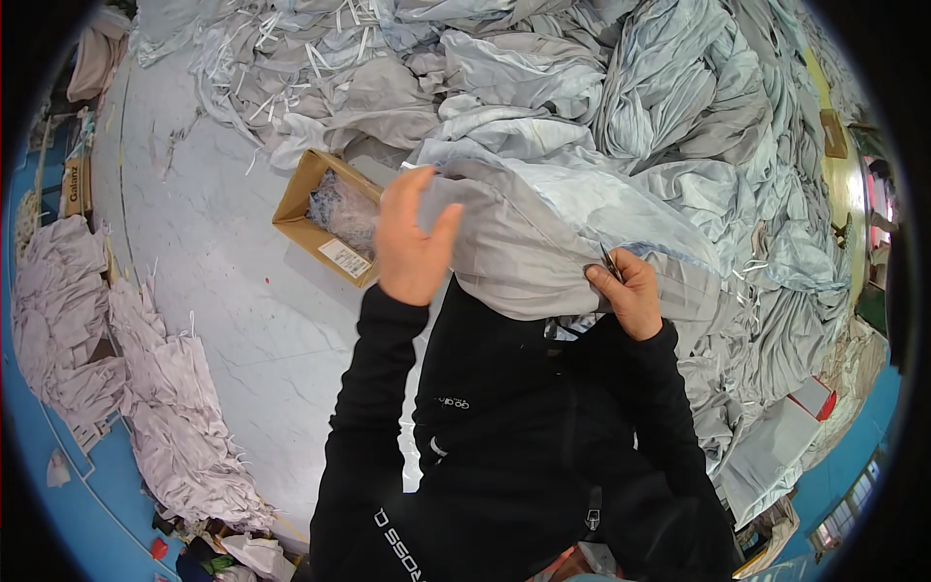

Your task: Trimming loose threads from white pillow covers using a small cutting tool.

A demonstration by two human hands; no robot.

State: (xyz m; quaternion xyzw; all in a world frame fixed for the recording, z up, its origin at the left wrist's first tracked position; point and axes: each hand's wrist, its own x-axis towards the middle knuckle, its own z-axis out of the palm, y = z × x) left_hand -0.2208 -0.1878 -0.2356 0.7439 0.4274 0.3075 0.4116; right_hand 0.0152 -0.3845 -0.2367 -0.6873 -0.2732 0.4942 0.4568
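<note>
One pale grey folded fabric piece point(529, 242) lies over the person's lap. Left hand point(409, 242) rests on its left edge, fingers spread wide. Right hand point(626, 291) pinches its right edge, gripping small dark metal snips point(611, 264). Left of the fabric sits an open brown cardboard box point(296, 199); behind it, heaped grey cloth point(582, 87).

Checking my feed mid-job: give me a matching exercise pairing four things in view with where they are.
Things:
1. left hand
2. right hand
3. cardboard box
4. pale pink cloth pile

Places:
A. pinching the grey fabric's edge with small snips
B. on the white table, far left
C. raised open at the fabric's left side
D. behind the left hand

Pairs: 1-C, 2-A, 3-D, 4-B
</note>
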